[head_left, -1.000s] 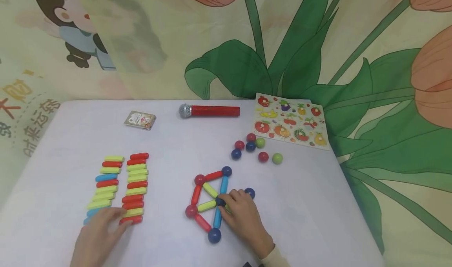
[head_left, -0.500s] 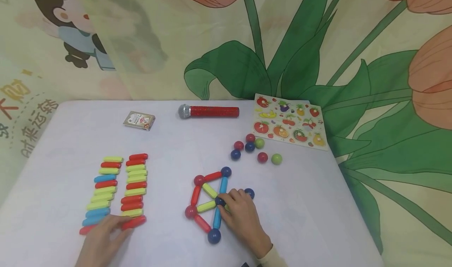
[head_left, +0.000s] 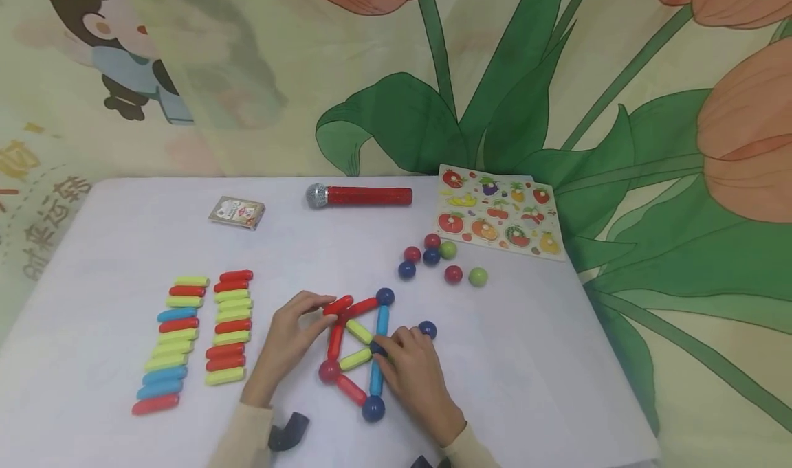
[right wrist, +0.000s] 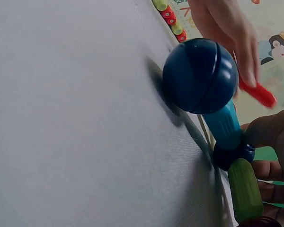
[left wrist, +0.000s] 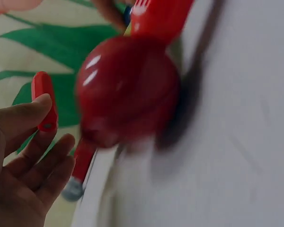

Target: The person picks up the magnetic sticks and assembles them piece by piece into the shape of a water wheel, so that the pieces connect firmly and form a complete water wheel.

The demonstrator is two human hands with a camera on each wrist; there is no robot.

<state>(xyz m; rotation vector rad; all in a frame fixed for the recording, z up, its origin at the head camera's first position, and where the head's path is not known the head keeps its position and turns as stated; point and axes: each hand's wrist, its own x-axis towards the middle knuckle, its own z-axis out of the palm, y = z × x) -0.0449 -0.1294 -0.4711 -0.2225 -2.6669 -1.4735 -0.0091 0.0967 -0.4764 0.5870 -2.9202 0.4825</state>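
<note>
My left hand (head_left: 287, 337) pinches a red magnetic rod (head_left: 338, 305) between thumb and fingertips, over the upper left corner of a flat rod-and-ball frame. In the left wrist view that rod (left wrist: 41, 84) is apart from the large red ball (left wrist: 128, 90) close to the camera. The frame joins red rods (head_left: 352, 390), yellow-green rods (head_left: 356, 359) and blue rods (head_left: 376, 379) with red and dark blue balls. At its centre my right hand (head_left: 417, 379) pinches a dark blue ball (right wrist: 233, 157). Another dark blue ball (head_left: 427, 330) shows beyond the right knuckles; its connection is hidden.
Two columns of loose rods (head_left: 170, 348) lie on the left of the white table (head_left: 526, 358). Several loose balls (head_left: 431, 255) sit behind the frame. Along the back are a small card box (head_left: 238, 212), a red microphone (head_left: 365, 196) and a fruit-picture board (head_left: 501, 212).
My left hand has taken the red rod from the bottom of the right-hand column and carried it right and up to the frame. The right hand has stayed at the centre ball.
</note>
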